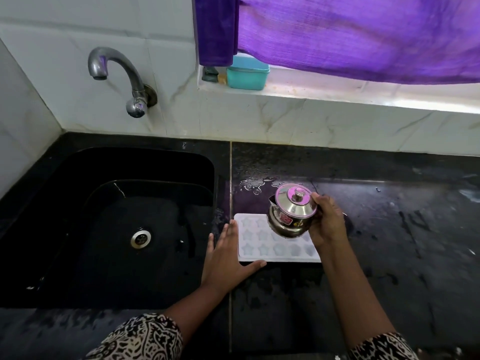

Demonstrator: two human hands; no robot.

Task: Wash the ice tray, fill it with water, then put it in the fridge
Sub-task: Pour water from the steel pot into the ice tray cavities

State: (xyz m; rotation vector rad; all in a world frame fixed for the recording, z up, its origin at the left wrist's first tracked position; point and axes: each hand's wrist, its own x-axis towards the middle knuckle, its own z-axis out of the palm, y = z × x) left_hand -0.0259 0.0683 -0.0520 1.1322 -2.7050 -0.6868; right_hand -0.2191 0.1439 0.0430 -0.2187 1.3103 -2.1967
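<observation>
Ice tray (pixel 255 245) lies flat on the black counter (pixel 389 229), just right of the sink (pixel 78 162), long axis running L–R across us, star-shaped cells facing up. Our right hand (pixel 326 224) is curled round a small steel pot (pixel 288 216) w/ its lid (pixel 293 201) on, holding it over the tray's far-right cells. So the tray sits directly below & a bit left of that grip. The pot's short spout (pixel 272 203) points left, toward the sink side, roughly along the tray's length. We judge the pour turns on that: tip leftward, water lands in the back row, then walk the pot along the long axis. Our left hand (pixel 226 258) is flat, fingers straight, fingertips against the tray's left short edge, thumb along the near long edge, i.e. bracing, not gripping; it's the hand nearer the tray itself. Whether any cells hold water yet, we can't tell. Labels: pot body has a pink-red sticker & a small gold one, both too blurred to read; no other writing visible
</observation>
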